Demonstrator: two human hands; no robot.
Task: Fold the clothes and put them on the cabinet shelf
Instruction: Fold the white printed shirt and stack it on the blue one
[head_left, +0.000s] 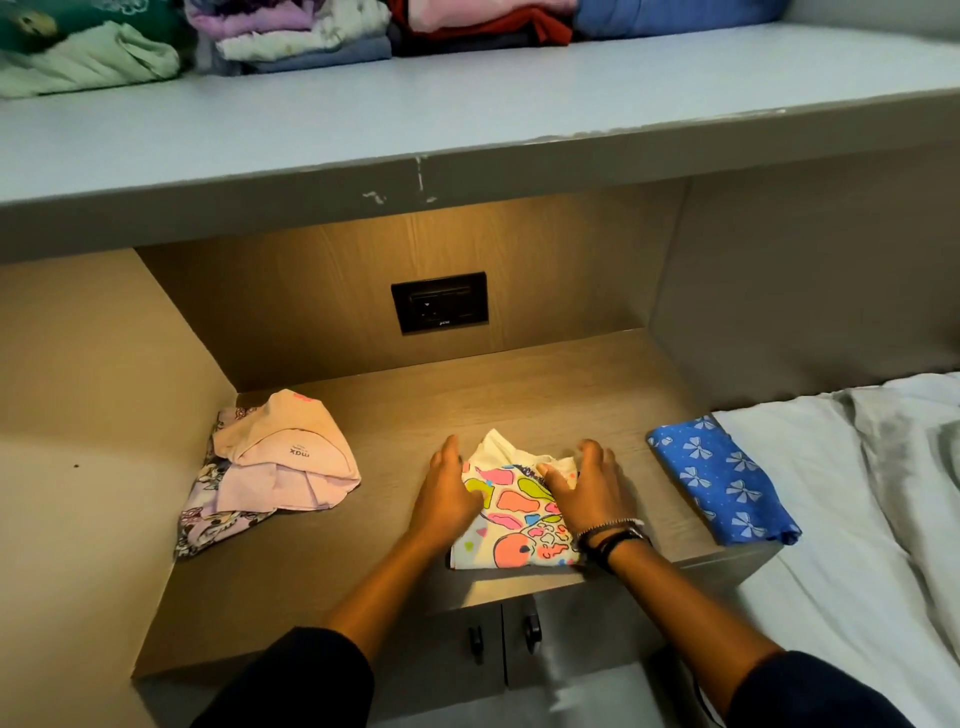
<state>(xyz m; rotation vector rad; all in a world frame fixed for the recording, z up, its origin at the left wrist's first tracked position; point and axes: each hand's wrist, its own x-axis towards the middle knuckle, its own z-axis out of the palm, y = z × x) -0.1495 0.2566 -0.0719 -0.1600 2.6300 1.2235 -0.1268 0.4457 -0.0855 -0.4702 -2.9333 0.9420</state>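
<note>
A white garment with bright pink, green and yellow patches (511, 514) lies folded on the wooden cabinet top (395, 415). My left hand (447, 493) lies flat along its left edge, fingers together. My right hand (589, 488) rests on its right upper part, thumb pressing into the cloth; whether it grips the fabric is unclear. A loose heap of pink and printed clothes (270, 467) sits at the left of the surface. A folded blue cloth with white bows (722, 483) lies at the right edge. The grey shelf (467, 119) above carries folded stacks (306, 36).
A black wall socket (440, 302) is set in the back panel. A bed with white sheets (857, 519) adjoins the cabinet on the right. Two cabinet doors with dark handles (501, 636) are below the surface. A side wall closes the left.
</note>
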